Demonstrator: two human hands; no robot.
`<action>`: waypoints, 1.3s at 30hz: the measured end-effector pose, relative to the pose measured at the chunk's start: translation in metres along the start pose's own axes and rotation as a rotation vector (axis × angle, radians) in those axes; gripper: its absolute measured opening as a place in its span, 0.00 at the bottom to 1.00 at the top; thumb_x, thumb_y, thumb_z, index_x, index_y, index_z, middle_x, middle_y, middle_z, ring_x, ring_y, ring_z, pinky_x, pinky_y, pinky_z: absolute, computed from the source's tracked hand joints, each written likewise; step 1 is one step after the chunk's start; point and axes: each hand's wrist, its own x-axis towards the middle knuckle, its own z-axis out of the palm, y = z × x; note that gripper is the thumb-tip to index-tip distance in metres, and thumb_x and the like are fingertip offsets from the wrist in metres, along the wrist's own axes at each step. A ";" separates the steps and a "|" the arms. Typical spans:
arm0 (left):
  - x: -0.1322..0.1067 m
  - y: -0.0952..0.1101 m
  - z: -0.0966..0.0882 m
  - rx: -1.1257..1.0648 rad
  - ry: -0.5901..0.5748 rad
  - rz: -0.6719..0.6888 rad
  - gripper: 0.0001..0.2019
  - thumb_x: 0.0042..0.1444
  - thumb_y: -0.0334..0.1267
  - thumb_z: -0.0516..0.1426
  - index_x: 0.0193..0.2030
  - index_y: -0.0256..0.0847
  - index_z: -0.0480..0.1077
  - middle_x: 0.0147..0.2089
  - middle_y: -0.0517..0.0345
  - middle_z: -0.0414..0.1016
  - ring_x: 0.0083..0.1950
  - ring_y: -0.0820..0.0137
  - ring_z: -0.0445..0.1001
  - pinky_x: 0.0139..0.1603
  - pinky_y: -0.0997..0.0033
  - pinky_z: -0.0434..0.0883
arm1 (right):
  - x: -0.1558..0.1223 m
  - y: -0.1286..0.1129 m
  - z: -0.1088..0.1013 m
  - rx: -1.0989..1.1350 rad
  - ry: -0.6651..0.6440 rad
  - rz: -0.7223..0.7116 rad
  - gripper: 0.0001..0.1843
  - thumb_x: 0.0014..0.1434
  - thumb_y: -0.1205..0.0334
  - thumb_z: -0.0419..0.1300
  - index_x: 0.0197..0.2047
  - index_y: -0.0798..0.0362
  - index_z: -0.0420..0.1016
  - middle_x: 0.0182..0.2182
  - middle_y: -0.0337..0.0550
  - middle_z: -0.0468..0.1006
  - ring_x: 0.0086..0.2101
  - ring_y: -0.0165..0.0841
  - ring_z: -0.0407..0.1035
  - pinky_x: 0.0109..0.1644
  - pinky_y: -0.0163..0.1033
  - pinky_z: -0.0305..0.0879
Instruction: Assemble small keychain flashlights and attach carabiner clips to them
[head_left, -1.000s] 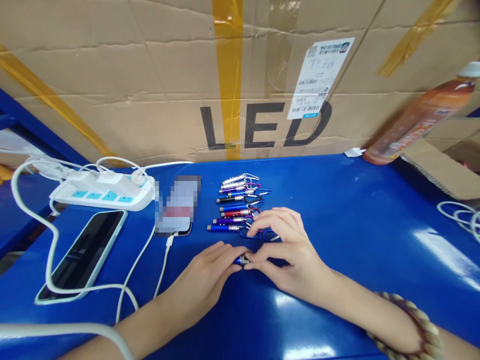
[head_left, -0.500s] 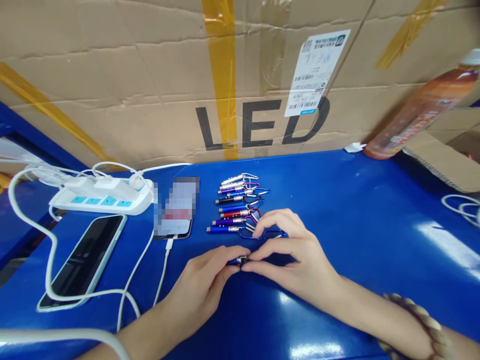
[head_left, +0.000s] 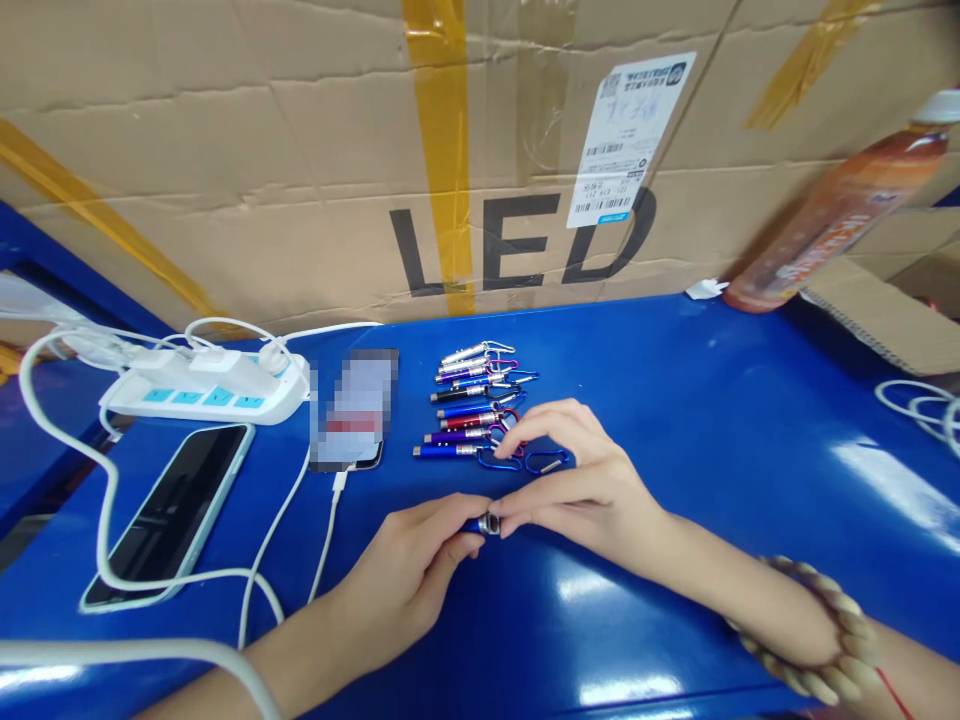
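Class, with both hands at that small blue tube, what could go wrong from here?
1. The blue tube is mostly hidden in the left grip, with the right grip at its silvery end; it might slip and roll across the glossy blue table.
2. The right grip's fingers could knock the blue carabiner or the row of keychain penlights beside them.
3. The thick white cable crossing the left forearm in view might snag.

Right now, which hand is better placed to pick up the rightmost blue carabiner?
Right, likely. The blue carabiner lies beside the right hand, while the left hand sits farther off, gripping a small blue piece. The right fingertips are at that piece's metal end, so they'd move first.
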 end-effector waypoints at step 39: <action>-0.001 -0.010 0.002 0.137 0.056 0.007 0.10 0.61 0.29 0.48 0.46 0.42 0.67 0.43 0.57 0.77 0.43 0.72 0.76 0.44 0.78 0.70 | -0.002 -0.006 0.010 0.027 -0.016 0.145 0.05 0.50 0.58 0.66 0.26 0.49 0.79 0.30 0.39 0.73 0.32 0.30 0.64 0.36 0.38 0.57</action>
